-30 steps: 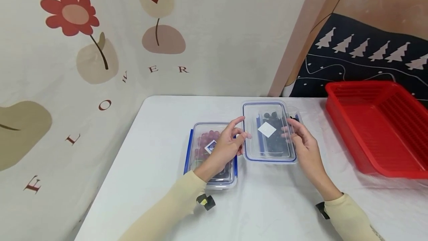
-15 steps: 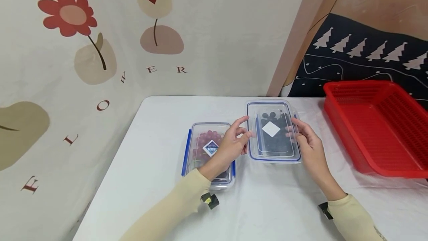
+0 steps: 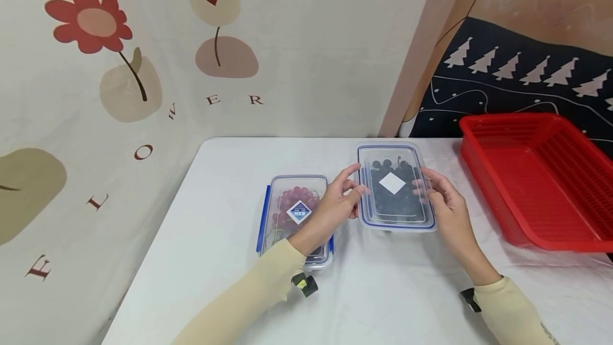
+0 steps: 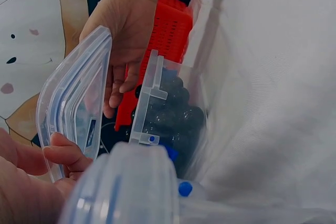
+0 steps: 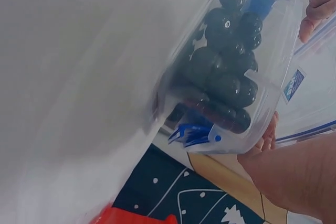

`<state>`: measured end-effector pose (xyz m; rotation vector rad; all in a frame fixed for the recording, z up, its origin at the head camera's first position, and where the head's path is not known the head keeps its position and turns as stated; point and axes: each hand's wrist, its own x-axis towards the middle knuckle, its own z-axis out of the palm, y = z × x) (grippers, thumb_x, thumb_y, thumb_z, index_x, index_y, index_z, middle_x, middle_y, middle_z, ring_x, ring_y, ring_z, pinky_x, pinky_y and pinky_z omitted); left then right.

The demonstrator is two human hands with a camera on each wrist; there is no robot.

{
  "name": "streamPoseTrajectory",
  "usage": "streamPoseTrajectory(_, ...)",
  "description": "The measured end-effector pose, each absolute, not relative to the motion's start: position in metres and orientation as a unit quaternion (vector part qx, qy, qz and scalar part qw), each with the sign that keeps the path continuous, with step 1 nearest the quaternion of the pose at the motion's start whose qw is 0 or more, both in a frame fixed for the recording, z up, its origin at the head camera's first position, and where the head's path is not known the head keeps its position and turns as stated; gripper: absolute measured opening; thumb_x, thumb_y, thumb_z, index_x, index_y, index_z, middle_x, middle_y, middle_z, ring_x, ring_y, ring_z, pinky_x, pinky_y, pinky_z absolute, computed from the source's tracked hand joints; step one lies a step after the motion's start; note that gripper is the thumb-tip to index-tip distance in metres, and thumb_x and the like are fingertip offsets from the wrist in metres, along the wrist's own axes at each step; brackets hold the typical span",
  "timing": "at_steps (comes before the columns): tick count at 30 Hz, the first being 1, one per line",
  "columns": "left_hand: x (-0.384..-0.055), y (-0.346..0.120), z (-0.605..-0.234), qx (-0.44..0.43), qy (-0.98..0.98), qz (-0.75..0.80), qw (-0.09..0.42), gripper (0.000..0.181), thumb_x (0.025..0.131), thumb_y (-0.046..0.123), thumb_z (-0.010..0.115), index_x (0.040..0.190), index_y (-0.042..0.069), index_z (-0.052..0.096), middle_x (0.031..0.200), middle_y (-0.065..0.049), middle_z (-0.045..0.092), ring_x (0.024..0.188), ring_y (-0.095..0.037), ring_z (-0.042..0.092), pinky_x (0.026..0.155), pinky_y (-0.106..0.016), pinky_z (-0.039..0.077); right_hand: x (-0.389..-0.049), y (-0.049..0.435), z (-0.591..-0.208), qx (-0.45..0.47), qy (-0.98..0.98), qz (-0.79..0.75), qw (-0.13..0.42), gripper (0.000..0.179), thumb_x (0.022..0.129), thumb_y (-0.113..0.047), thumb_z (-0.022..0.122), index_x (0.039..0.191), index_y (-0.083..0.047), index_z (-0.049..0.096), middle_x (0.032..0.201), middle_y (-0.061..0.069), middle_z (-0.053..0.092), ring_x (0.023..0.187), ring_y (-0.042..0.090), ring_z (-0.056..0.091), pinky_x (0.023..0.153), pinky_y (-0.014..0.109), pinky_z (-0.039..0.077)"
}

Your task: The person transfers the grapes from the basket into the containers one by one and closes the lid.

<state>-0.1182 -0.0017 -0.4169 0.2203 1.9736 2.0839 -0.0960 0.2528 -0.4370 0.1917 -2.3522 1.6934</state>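
Note:
A clear rectangular lid (image 3: 397,211) with a blue seal and a white diamond sticker is held over an uncovered clear food container (image 5: 275,77) of dark grapes (image 5: 226,72). My left hand (image 3: 332,204) pinches the lid's left edge, and my right hand (image 3: 449,209) holds its right edge, some fingers showing through the plastic. A gap shows between lid and container in the left wrist view. The open container's blue side clips hang off its sides. Left of it, partly behind my left forearm, lies a lidded container (image 3: 276,188) of reddish grapes (image 3: 298,195) with a blue-and-white sticker.
A red plastic basket (image 3: 522,190) stands at the right of the white-covered table (image 3: 215,196). Behind the table hangs a cloth backdrop (image 3: 325,68) with printed flowers, and a dark tree pattern at the right.
Both hands have carried the lid slightly right, so that it now overlaps the dark-grape container more squarely in the head view. The head view has shifted a little too.

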Motion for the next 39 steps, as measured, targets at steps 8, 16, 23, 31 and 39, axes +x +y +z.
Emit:
streamPoseTrajectory(8,-0.121,0.004,-0.414,0.082,0.681,0.713,0.144,0.061,0.114,0.008,0.056,0.171,0.02,0.038,0.117,-0.008,0.069,0.068,-0.015,0.055,0.061,-0.023,0.047,-0.1,0.262,-0.436,0.065,-0.818,0.562,0.106,0.05,0.114,-0.005,0.035,0.162,-0.001,0.049,0.139,0.028,0.064,0.108,-0.005,0.065,0.092,0.009,0.05)
streamPoseTrajectory(16,-0.125,0.009,-0.415,0.075,0.686,0.709,0.148,0.061,0.114,0.007,0.053,0.171,0.021,0.038,0.12,-0.009,0.071,0.068,-0.014,0.055,0.062,-0.023,0.046,-0.105,0.268,-0.435,0.052,-0.823,0.556,0.105,0.048,0.114,-0.005,0.037,0.16,-0.002,0.051,0.134,0.027,0.066,0.106,-0.004,0.064,0.092,0.008,0.048)
streamPoseTrajectory(23,-0.129,0.015,-0.415,0.058,0.683,0.713,0.151,0.064,0.115,0.008,0.054,0.173,0.024,0.033,0.121,-0.008,0.072,0.068,-0.015,0.054,0.062,-0.023,0.047,-0.108,0.271,-0.435,0.038,-0.828,0.549,0.109,0.051,0.116,-0.011,0.041,0.166,-0.003,0.04,0.131,0.025,0.066,0.101,-0.006,0.065,0.093,0.007,0.047)
streamPoseTrajectory(31,-0.132,0.02,-0.414,0.037,0.681,0.72,0.129,0.034,0.112,0.007,0.059,0.146,0.0,0.06,0.113,-0.007,0.077,0.064,-0.012,0.054,0.06,-0.024,0.046,-0.109,0.275,-0.432,0.003,-0.838,0.533,0.118,0.051,0.117,-0.02,0.047,0.164,0.001,0.044,0.125,0.017,0.064,0.098,0.0,0.058,0.088,0.006,0.045)
streamPoseTrajectory(39,-0.13,0.023,-0.407,0.062,0.684,0.723,0.076,0.002,0.109,0.002,0.064,0.109,0.001,0.065,0.099,-0.006,0.067,0.065,-0.017,0.06,0.061,-0.024,0.053,-0.112,0.271,-0.422,-0.045,-0.788,0.585,0.185,0.024,0.112,-0.012,0.06,0.129,0.004,0.065,0.102,-0.014,0.063,0.093,0.006,0.058,0.081,0.011,0.049)
